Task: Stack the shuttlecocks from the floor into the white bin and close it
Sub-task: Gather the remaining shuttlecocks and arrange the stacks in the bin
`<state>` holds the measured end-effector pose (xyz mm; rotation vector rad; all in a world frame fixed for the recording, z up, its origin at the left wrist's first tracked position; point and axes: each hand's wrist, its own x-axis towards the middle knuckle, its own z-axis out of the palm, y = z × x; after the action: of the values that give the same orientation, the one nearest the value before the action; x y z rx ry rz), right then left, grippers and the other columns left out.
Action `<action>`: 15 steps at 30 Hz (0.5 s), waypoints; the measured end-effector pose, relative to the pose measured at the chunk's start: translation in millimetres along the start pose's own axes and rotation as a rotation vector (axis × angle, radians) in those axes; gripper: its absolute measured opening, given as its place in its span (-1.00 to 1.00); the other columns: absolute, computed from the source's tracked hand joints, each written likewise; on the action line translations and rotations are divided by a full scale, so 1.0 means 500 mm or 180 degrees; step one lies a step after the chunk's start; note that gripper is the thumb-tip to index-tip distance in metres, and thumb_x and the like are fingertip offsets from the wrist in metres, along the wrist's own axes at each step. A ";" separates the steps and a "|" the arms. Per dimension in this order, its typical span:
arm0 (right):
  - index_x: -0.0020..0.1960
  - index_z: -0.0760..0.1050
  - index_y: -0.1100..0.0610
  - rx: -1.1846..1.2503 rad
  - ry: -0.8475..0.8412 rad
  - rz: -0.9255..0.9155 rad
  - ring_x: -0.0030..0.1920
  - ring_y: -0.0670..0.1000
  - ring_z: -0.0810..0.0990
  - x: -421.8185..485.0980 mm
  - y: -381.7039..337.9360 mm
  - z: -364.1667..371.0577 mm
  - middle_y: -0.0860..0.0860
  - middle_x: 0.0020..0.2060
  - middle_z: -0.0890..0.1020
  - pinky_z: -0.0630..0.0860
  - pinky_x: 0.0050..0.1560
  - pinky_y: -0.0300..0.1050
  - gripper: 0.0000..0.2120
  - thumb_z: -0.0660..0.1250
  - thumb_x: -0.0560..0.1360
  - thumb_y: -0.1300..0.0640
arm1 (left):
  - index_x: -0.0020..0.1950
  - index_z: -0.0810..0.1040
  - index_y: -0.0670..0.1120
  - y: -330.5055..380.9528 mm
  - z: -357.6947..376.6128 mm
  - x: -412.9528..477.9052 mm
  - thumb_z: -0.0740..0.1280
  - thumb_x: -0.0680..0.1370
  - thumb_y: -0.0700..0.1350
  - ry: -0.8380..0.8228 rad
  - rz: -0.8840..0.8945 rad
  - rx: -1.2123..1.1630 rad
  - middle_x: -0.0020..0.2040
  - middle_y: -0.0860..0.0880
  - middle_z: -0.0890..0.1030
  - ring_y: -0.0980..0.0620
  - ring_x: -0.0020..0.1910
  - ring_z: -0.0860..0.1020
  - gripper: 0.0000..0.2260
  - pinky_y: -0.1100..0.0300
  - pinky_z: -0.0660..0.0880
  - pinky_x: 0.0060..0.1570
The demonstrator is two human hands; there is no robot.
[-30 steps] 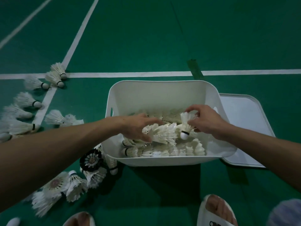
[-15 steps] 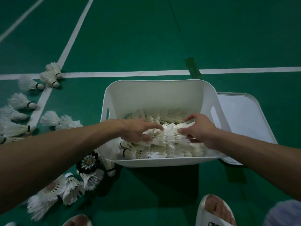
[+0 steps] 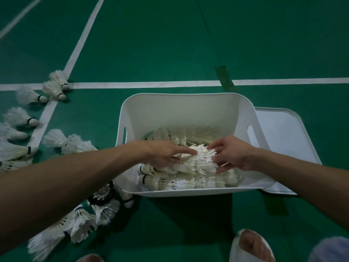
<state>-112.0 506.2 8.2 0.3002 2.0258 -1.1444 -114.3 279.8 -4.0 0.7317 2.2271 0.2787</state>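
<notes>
The white bin (image 3: pixel 179 96) stands on the green floor, its bottom covered with rows of white shuttlecocks (image 3: pixel 181 183). Above them a nested stack of shuttlecocks (image 3: pixel 201 160) lies on its side between my hands. My left hand (image 3: pixel 162 154) holds the stack's left end, index finger straight along the top and the other fingers curled beneath. My right hand (image 3: pixel 231 154) touches the feathered right end with spread fingertips. The bin's flat white lid (image 3: pixel 283 140) lies on the floor, partly under the bin's right side.
Several loose shuttlecocks (image 3: pixel 56 87) lie scattered on the floor left of the bin, more (image 3: pixel 81 224) by its near left corner, with a black one (image 3: pixel 101 194) among them. White court lines (image 3: pixel 151 84) cross the floor. My slippered foot (image 3: pixel 249 244) shows at the bottom.
My right hand brought a single shuttlecock down and pushed it into the stack's right end. Both hands have lowered with the stack toward the rows in the bin.
</notes>
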 end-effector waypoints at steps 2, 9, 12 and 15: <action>0.24 0.46 0.25 -0.0028 0.0052 -0.0038 -0.33 0.05 0.60 0.003 0.002 0.005 0.10 -0.04 0.48 0.66 -0.26 0.03 -0.64 0.32 0.47 0.47 | 0.48 0.02 0.36 0.002 -0.001 0.003 0.09 0.65 0.04 0.0024 -0.0037 0.0036 0.38 -0.11 0.39 -0.09 0.37 0.34 -0.55 -0.06 0.29 0.35; 0.29 0.42 0.25 -0.0426 -0.0021 -0.0143 -0.25 0.15 0.62 0.002 -0.007 -0.010 0.18 -0.11 0.53 0.67 -0.20 0.05 -0.55 0.38 0.44 0.45 | 0.49 0.04 0.32 0.008 0.000 -0.007 0.10 0.65 0.03 0.0060 0.0013 -0.0023 0.38 -0.13 0.38 -0.10 0.37 0.33 -0.55 -0.03 0.28 0.35; 0.31 0.41 0.20 -0.0956 -0.0129 -0.0178 -0.18 0.19 0.67 -0.009 -0.032 -0.026 0.22 -0.13 0.65 0.65 -0.10 0.09 -0.49 0.46 0.41 0.37 | 0.51 0.02 0.28 0.008 0.000 -0.023 0.12 0.65 0.02 0.0140 0.0097 -0.0062 0.42 -0.11 0.33 -0.09 0.39 0.30 -0.52 0.02 0.25 0.36; 0.32 0.42 0.18 -0.1471 -0.0213 -0.0092 -0.13 0.20 0.69 -0.025 -0.052 -0.040 0.21 -0.07 0.67 0.65 -0.06 0.09 -0.41 0.54 0.35 0.26 | 0.52 -0.05 0.28 0.009 0.004 -0.040 0.13 0.64 0.04 0.0219 0.0053 -0.0053 0.45 -0.11 0.28 -0.09 0.41 0.26 -0.48 0.02 0.21 0.37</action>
<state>-127.8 509.3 39.4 -0.0006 2.1673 -0.6624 -100.0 272.0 8.4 0.7420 2.2816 0.3347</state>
